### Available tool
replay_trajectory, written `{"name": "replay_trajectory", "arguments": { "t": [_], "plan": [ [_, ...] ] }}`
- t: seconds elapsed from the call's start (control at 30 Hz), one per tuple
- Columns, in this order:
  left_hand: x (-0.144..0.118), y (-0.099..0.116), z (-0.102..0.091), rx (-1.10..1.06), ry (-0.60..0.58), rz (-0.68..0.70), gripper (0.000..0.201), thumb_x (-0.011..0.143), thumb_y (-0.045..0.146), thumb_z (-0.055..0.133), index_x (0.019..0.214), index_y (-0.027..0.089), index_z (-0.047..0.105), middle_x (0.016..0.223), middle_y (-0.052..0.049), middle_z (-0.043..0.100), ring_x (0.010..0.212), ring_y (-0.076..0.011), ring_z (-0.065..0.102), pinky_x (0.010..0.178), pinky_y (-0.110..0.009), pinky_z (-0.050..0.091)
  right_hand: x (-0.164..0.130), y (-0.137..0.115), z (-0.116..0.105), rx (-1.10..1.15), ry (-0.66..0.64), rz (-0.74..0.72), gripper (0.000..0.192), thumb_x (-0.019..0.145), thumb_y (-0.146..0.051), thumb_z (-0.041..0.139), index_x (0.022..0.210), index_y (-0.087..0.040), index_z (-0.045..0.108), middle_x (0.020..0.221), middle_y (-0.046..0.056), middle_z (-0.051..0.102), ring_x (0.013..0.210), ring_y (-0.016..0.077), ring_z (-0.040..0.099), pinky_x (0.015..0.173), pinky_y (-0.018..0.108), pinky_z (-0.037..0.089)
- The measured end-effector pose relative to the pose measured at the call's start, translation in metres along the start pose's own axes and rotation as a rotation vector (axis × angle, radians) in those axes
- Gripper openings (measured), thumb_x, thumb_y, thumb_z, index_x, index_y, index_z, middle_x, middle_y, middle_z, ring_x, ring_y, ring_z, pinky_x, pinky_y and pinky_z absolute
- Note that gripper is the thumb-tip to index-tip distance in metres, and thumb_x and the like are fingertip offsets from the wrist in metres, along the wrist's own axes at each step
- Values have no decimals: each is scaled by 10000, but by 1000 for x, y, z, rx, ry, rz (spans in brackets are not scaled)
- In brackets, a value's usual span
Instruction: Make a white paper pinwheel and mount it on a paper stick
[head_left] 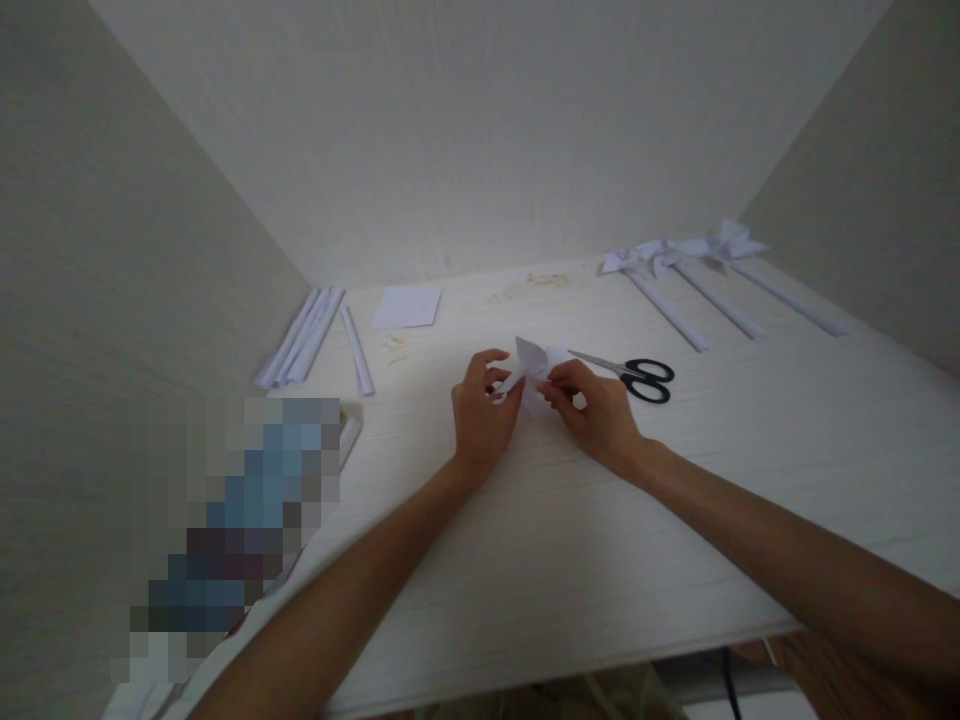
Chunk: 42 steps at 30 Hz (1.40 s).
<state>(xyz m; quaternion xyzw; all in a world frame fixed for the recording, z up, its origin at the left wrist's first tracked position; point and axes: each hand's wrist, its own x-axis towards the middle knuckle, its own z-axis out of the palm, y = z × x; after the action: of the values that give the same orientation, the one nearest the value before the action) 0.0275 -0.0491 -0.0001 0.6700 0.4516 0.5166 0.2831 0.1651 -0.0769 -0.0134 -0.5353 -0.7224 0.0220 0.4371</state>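
The left hand (484, 415) and right hand (602, 412) each have a closed, pinching grip on a folded paper (532, 357) over the surface (555, 570), the scissors (646, 379) lying just beside the right hand.

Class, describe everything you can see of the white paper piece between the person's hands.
The white paper piece looks thin and plain. Its upper flap stands up, curved, with a pointed corner; a narrow part juts out by the left hand, and more paper shows lower down. Fingers of the left hand and right hand pinch it and hide some of it. It is over the white table, left of the scissors; whether it touches the table is unclear.
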Motion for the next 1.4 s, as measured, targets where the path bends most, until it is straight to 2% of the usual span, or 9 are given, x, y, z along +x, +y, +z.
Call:
{"name": "replay_trajectory", "arguments": {
  "t": [0.13, 0.27, 0.47, 0.57, 0.67, 0.87, 1.03, 1.23, 1.4],
  "plan": [
    [0, 0, 0, -10, 2, -7, 290, 620, 110, 606, 875, 195, 495, 625, 41, 610, 541, -87, 580, 485, -176, 428, 1, 1, -1, 76, 66, -8, 130, 750, -264, 571, 653, -179, 589, 570, 0, 629, 507, 119, 574, 497, 223, 434],
    [0, -2, 0, -38, 12, -23, 296, 617, 103, 600, 879, 190, 492, 628, 40, 603, 556, -93, 587, 476, -174, 428, 3, 2, -2, 200, 69, -54, 87, 717, -208, 601, 637, -182, 626, 638, 16, 670, 584, 134, 614, 533, 235, 477],
    [2, -1, 0, -55, 23, -49, 286, 618, 87, 587, 867, 187, 487, 616, 43, 596, 547, -86, 584, 480, -167, 431, 1, 1, -2, 244, 59, -81, 90, 733, -154, 559, 723, -173, 647, 719, 38, 688, 658, 141, 635, 604, 254, 505],
    [2, -2, 0, -55, 31, -49, 279, 622, 96, 586, 867, 186, 488, 623, 40, 595, 547, -88, 583, 485, -174, 435, 0, 2, -1, 206, 41, -38, 110, 761, -184, 531, 775, -172, 639, 706, 35, 684, 644, 144, 636, 587, 255, 499],
    [2, -2, 0, -56, 30, -48, 279, 623, 107, 590, 871, 186, 490, 626, 38, 594, 554, -92, 585, 495, -182, 441, 1, 2, 0, 135, 29, 1, 124, 777, -239, 526, 752, -168, 623, 641, 24, 662, 581, 136, 617, 527, 235, 466],
    [1, -3, 0, -76, 13, -43, 287, 620, 108, 596, 871, 193, 487, 624, 42, 597, 534, -82, 570, 492, -177, 445, 3, 0, -2, -44, -3, -69, 227, 795, -294, 502, 612, -167, 544, 524, -7, 535, 473, 99, 479, 463, 215, 355],
    [0, -3, 0, -46, 14, -20, 284, 623, 108, 599, 872, 189, 488, 627, 41, 602, 541, -83, 573, 497, -176, 443, 3, 1, -2, 13, 18, -60, 159, 790, -239, 506, 654, -164, 542, 586, 1, 551, 527, 104, 496, 513, 215, 370],
    [0, -2, 0, -37, -3, -16, 287, 623, 106, 602, 872, 192, 488, 625, 40, 607, 535, -82, 573, 481, -167, 432, 3, 0, -3, -66, -40, -28, 252, 805, -292, 487, 595, -160, 535, 523, -6, 511, 472, 97, 440, 477, 221, 311],
    [-1, -2, 0, -41, -8, -19, 293, 625, 107, 601, 883, 185, 488, 629, 39, 608, 536, -78, 566, 484, -163, 432, 4, 2, -2, -59, -21, -52, 227, 787, -261, 516, 586, -156, 509, 549, -2, 504, 494, 97, 433, 487, 214, 316]
  ]
}}
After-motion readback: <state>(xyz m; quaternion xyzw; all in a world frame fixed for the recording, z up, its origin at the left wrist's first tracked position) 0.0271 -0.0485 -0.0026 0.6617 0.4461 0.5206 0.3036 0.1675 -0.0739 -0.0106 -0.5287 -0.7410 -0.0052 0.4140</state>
